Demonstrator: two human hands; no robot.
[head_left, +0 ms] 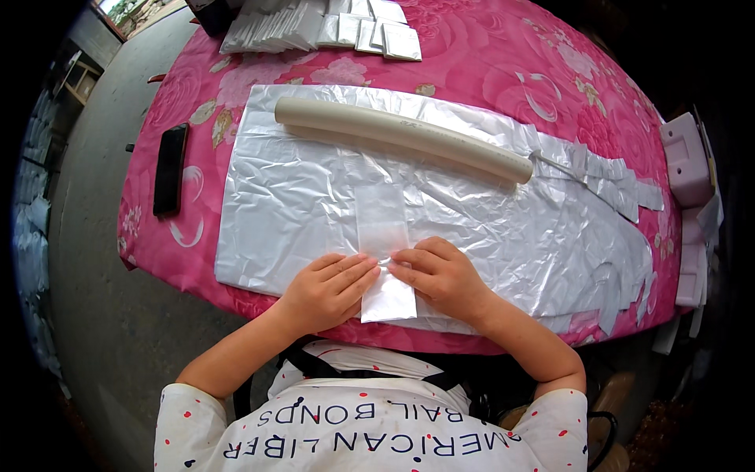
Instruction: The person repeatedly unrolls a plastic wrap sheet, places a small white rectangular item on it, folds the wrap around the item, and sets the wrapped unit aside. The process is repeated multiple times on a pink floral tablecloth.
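Note:
A narrow folded strip of thin white plastic film [388, 299], like a folded plastic bag, lies lengthwise in front of me near the table's front edge. My left hand [334, 287] is at its left side, fingers held together with their tips on the film. From the right, my right hand [440, 274] meets it with bent fingers, gripping the opposite edge. The two hands' fingertips nearly touch across the strip's middle. Both thumbs are mostly hidden. Beneath lies a wide stack of flat, shiny white plastic bags [275, 204], wrinkled across its surface.
A long beige plastic pipe [401, 135] rests across the far part of the stack. Left of it lies a black phone [170, 169]. Several small folded white packets [346, 30] stand at the back of the pink flowered tablecloth [464, 47]. Pink plastic containers [688, 157] sit at the right edge.

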